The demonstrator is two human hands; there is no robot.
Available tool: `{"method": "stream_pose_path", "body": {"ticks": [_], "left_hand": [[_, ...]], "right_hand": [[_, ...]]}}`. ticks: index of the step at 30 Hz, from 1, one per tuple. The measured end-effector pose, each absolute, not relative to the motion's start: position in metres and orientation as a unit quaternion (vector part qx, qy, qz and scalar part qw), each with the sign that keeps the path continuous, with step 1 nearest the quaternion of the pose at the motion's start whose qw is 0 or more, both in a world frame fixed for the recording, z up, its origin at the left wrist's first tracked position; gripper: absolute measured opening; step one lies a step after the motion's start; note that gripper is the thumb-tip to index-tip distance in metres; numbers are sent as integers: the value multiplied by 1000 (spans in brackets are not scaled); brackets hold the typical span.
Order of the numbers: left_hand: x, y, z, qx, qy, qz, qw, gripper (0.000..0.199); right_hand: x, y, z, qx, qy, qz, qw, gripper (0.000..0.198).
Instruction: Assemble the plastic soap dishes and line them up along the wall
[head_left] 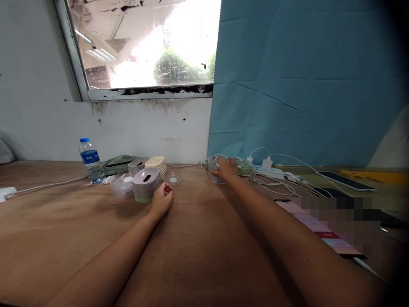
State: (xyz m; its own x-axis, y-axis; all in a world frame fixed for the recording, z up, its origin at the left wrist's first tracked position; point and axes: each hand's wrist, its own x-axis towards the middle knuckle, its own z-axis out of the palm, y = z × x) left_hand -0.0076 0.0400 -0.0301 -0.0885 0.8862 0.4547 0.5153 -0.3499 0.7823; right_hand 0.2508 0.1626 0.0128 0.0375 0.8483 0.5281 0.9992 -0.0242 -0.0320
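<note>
The right hand (227, 168) covers part of a round grey tub (213, 162) near the wall; its fingers are bent over the tub's right side, but I cannot tell whether they grip it or only touch it. The same hand partly hides a green tub (244, 167) just beyond, and the contents of both are too small to make out. The left hand (162, 199) is loosely closed, fingers curled in, just beside a lilac box (146, 181); whether the two touch is unclear. Pixelation blots out part of the phone (329, 234) at right, and both forearms run off the lower edge.

The box is smooth and matt, with rounded sides, a dark oval slot in its top and pale green at its base; its inside is hidden. Behind it, a cream stack (157, 164) shows ribbed edges, and a second lilac top (136, 163) is mostly covered. Clear round dishes (120, 185) overlap at its left, one with a white disc at its middle. A small clear lid (173, 178) lies flat on the brown worktop (191, 256). The clear plastic bottle (91, 164) has a blue cap and label.
</note>
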Motion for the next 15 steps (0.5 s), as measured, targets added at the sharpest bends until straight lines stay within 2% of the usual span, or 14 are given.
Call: {"method": "stream_pose_path", "body": {"ticks": [7, 12, 15], "left_hand": [[-8, 40, -32, 707, 538, 435, 146, 8], [-3, 53, -36, 774, 512, 370, -38, 28], [3, 70, -37, 788, 513, 331, -74, 43]], "right_hand": [[258, 157, 16, -670, -687, -201, 198, 56], [248, 136, 30, -598, -747, -209, 200, 62], [232, 111, 38, -523, -808, -201, 180, 50]]}}
